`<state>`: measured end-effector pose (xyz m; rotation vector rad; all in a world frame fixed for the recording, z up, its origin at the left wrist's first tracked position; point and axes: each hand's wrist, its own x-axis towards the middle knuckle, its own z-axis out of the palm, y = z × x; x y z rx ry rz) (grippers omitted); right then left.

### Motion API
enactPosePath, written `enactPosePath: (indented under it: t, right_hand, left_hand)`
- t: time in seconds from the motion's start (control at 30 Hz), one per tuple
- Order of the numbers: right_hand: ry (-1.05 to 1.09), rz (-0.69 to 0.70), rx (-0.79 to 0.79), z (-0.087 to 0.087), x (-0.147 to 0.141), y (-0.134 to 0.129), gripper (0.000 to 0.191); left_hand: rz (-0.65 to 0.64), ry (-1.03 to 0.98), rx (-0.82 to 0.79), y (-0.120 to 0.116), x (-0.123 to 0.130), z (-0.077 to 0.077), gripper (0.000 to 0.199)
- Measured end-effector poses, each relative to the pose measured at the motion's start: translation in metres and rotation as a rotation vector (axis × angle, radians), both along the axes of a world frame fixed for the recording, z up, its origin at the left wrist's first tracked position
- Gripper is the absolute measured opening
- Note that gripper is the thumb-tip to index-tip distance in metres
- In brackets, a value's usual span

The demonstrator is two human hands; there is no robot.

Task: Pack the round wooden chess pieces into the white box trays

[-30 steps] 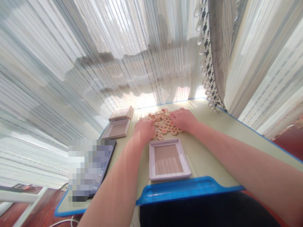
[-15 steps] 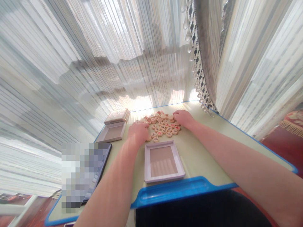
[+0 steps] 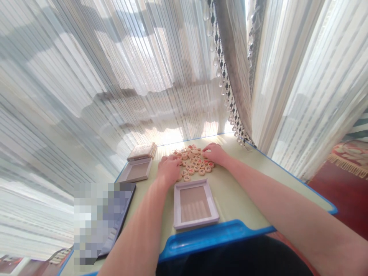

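Observation:
Round wooden pieces with red and dark characters (image 3: 196, 168) lie in a loose pile, some stacked, on the pale green table (image 3: 238, 191). At the pile's left edge is my left hand (image 3: 170, 168), its fingers bent over the pieces; what its fingertips hold, if anything, is hidden. My right hand (image 3: 214, 153) touches the pile's right edge, fingers curved toward the pieces, and its grip is too small to make out. Nearer to me than the pile sits an open, shallow white box (image 3: 176, 207) with a brown inside.
Another shallow box (image 3: 136, 170) lies at the left, with a patterned box (image 3: 141, 151) behind it. A dark-edged tablet (image 3: 122, 214), partly pixelated, rests at the near left. The table has a blue rim (image 3: 207, 239). Curtains (image 3: 161, 76) hang behind it.
The view has shifted a little. My right hand has moved inward, toward the pieces on the right side. My left hand stays by the left edge of the pile.

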<state>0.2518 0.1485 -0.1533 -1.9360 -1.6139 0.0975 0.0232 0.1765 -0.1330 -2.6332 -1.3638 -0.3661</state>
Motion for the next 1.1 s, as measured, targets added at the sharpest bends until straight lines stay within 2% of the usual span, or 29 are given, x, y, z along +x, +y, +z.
enactPosePath:
  t: [0.27, 0.4, 0.57, 0.77, 1.1]
  right_hand:
    - [0.032, 0.145, 0.059, 0.006, -0.008, -0.007, 0.021]
    - [-0.002, 0.231, -0.003, 0.011, -0.009, -0.010, 0.029]
    - [-0.016, 0.123, -0.017, 0.010, -0.001, -0.009, 0.031]
    - [-0.115, 0.128, -0.094, 0.006, 0.008, -0.003, 0.024]
    - [-0.159, 0.139, -0.075, 0.006, 0.006, -0.006, 0.029]
  left_hand:
    - [-0.035, -0.018, 0.023, 0.002, 0.000, -0.001, 0.035]
    - [-0.091, 0.001, 0.016, 0.006, 0.001, -0.001, 0.037]
    - [-0.007, 0.022, 0.019, 0.004, 0.002, 0.001, 0.036]
    - [0.081, 0.055, -0.001, 0.003, 0.002, 0.003, 0.027]
    - [0.071, -0.046, -0.077, -0.003, 0.004, 0.008, 0.034]
